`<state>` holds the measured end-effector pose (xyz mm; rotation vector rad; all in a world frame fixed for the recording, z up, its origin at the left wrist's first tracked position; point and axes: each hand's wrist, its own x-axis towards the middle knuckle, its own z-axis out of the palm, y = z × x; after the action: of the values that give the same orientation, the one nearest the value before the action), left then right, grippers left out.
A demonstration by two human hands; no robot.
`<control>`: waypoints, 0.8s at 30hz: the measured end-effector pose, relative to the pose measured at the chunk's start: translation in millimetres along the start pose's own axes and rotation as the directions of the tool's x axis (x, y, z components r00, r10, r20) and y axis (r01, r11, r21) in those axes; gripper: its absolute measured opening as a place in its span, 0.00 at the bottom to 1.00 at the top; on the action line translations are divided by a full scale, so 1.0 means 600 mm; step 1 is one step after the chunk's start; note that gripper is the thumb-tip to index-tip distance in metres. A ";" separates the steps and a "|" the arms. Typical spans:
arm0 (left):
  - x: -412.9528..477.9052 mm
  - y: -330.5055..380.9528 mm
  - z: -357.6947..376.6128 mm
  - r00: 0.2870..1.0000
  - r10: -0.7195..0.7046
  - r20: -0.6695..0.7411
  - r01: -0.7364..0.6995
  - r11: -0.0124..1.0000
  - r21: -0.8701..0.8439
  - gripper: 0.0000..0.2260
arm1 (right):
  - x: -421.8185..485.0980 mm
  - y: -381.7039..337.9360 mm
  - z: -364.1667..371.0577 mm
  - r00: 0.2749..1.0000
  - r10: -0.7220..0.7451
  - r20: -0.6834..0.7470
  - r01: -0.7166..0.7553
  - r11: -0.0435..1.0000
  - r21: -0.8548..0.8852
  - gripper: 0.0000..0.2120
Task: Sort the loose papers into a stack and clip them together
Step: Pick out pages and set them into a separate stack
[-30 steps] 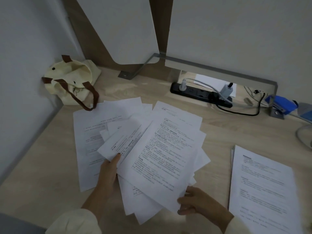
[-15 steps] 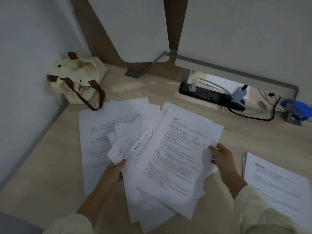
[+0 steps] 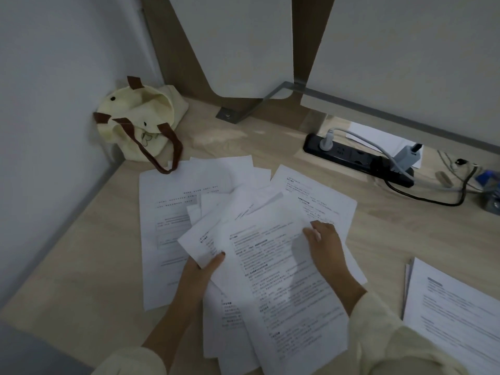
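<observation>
Right hand has slid inward from the sheets' right edge, its fingers now curled on the top edge of the loose white printed papers fanned mid-frame. Left hand still pinches a corner. They lie on the smooth pale wood-grain bench, with a squared white paper stack at lower right.

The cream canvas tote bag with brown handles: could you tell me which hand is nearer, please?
Left. The left hand pinches white sheets below the cream tote bag; the right hand grips farther right.

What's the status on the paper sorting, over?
Left hand grips loose papers at near edge; right hand at far corner of top sheet, grip unclear. Papers fanned, unstacked, unclipped. Bag strap at corner of far-left sheet.
</observation>
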<state>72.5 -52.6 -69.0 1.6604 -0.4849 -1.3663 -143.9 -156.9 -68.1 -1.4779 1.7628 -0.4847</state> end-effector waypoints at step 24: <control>-0.136 0.210 0.069 0.853 0.448 0.267 -0.436 0.894 -0.105 0.12 | -0.137 -0.076 -0.210 0.987 -0.138 0.083 0.055 0.775 0.629 0.25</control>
<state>38.7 -71.4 81.6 1.2162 -0.9406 -1.2535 -206.7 -113.8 69.4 -1.0838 1.2440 -0.9132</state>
